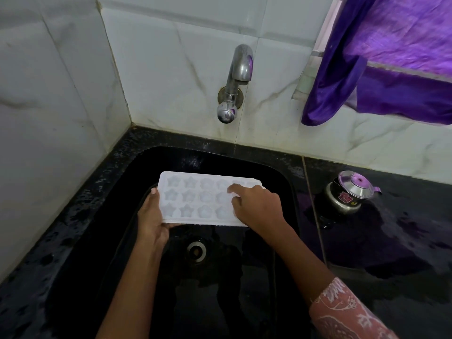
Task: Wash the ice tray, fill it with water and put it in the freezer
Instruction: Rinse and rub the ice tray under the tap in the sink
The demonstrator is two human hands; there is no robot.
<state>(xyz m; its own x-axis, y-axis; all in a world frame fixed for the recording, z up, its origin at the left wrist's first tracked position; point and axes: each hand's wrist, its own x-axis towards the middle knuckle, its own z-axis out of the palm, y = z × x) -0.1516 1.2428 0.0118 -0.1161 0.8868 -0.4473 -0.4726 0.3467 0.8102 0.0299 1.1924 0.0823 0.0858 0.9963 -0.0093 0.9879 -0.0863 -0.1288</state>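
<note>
left hand point(152, 217) grips ice tray point(195, 199) left end, mid frame | right hand point(256, 206) presses flat on its cells | risk: one-sided hold, tray may slip into sink point(220, 160)

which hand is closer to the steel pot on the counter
Right. The right hand lies on the right end of the ice tray, the end toward the steel pot; the left hand grips the tray's left end, farther from it.

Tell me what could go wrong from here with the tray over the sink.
Only the left hand clearly grips the ice tray; the right hand presses on top, so it could tip or slip into the sink. The tray seems short of the tap, so water may miss the cells.
</note>
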